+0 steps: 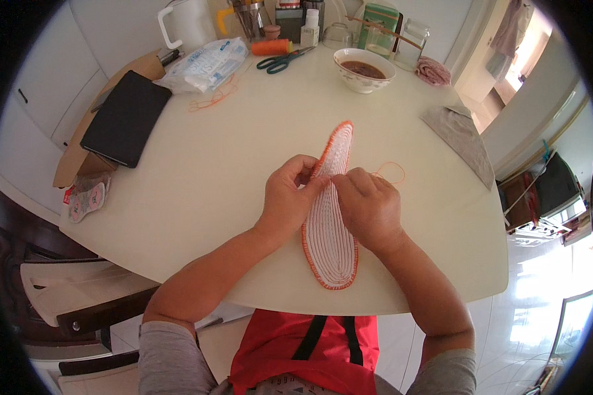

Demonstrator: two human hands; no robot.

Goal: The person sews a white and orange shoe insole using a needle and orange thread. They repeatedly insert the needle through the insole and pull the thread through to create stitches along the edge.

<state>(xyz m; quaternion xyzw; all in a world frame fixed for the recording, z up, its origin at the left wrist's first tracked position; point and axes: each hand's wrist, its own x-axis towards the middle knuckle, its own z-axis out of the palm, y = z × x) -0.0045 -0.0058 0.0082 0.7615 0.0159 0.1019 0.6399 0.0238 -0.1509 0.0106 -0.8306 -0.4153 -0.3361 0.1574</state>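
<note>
A white corded shoe insole [330, 237] with orange stitching round its edge lies lengthwise before me, its heel end near the table's front edge. My left hand [294, 195] grips its left edge at the middle, the thumb on top. At the right, my right hand [368, 205] is closed with its fingertips pinched at the insole's surface, close to my left thumb. Whether a needle is between those fingertips cannot be seen. A loop of orange thread [393, 173] lies on the table just beyond my right hand.
Scissors [279, 63], an orange thread spool [272, 47] and a bowl of brown liquid [364, 74] stand at the back. A black tablet-like case [127, 118], a plastic package [207, 64] and loose orange thread [215, 98] are at the left. Grey cloth [462, 140] lies right.
</note>
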